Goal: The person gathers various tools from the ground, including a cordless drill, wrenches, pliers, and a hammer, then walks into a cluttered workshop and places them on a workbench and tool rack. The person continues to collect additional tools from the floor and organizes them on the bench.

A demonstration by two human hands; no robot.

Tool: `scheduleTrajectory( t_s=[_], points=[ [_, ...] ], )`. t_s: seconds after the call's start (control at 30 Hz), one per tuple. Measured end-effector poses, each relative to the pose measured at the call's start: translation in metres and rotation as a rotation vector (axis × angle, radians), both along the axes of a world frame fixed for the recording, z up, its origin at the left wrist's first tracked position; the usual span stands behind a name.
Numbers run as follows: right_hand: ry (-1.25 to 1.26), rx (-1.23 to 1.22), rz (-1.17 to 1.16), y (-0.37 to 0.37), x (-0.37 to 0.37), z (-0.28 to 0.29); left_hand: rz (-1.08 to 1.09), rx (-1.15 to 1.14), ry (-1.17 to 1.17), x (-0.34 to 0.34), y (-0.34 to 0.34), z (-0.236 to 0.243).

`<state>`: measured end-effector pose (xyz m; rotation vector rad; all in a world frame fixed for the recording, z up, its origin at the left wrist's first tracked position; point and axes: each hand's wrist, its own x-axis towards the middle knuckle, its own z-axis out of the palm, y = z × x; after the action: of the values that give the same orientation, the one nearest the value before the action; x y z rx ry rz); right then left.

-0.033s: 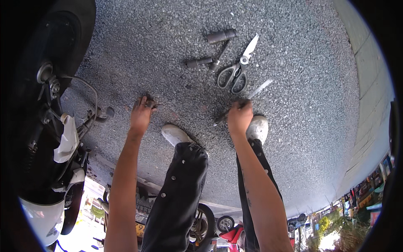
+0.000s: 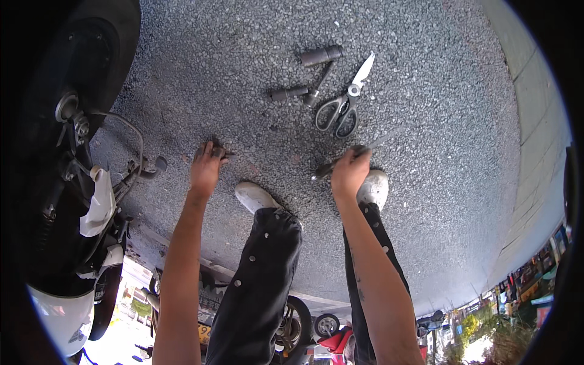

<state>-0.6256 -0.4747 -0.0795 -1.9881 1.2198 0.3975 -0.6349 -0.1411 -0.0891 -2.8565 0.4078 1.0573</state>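
My left hand [image 2: 207, 164] is low over the asphalt [image 2: 255, 121], its fingers curled round a small dark metal piece [image 2: 227, 154]. Most of that piece is hidden, so its kind cannot be told. Closed round a knife-like tool [image 2: 328, 169] is my right hand [image 2: 351, 170], just beyond my right shoe. The tool has a dark handle pointing to the left and a narrow silver blade, now blurred, pointing up to the right. Kitchen scissors [image 2: 353, 91] with grey-and-black handles lie beyond this hand, blades partly apart. Left of them are a large dark cylinder [image 2: 321, 56], a smaller one [image 2: 289, 93] and a short bar [image 2: 320, 85].
A motorcycle [image 2: 79, 152] with a black wheel and a bent metal rod stands along the left side. My white shoes [image 2: 255, 196] are planted between the hands. More parked vehicles [image 2: 298, 328] show behind my legs. A pale paved strip [image 2: 535, 121] runs along the right.
The tool in my right hand has tilted slightly and its blade has blurred, with the hand a little shifted. My left hand is nearly in the same place.
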Motion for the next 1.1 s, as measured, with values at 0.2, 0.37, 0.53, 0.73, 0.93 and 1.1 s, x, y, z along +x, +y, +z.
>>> scheduleTrajectory(
  t_s=[0.2,0.37,0.53,0.73,0.93,1.1],
  points=[
    [-0.148,-0.155,0.108,-0.009,0.046,-0.002,0.259,-0.184,-0.03,-0.002,-0.015,0.011],
    [-0.053,-0.314,0.201,0.0,0.069,-0.003,0.452,-0.495,-0.349,0.033,-0.087,0.022],
    [0.0,-0.226,0.232,0.006,0.072,0.003,0.514,-0.602,-0.305,0.098,-0.155,0.015],
    [0.069,-0.173,0.279,0.009,0.06,0.008,0.168,-0.333,-0.274,0.132,-0.19,0.006],
    [-0.126,-0.005,0.142,0.001,0.063,0.013,0.128,-0.266,-0.26,0.124,-0.192,-0.002],
    [-0.199,0.478,-0.243,-0.017,0.093,0.03,0.057,-0.325,-0.257,0.116,-0.175,-0.01]
  ],
)
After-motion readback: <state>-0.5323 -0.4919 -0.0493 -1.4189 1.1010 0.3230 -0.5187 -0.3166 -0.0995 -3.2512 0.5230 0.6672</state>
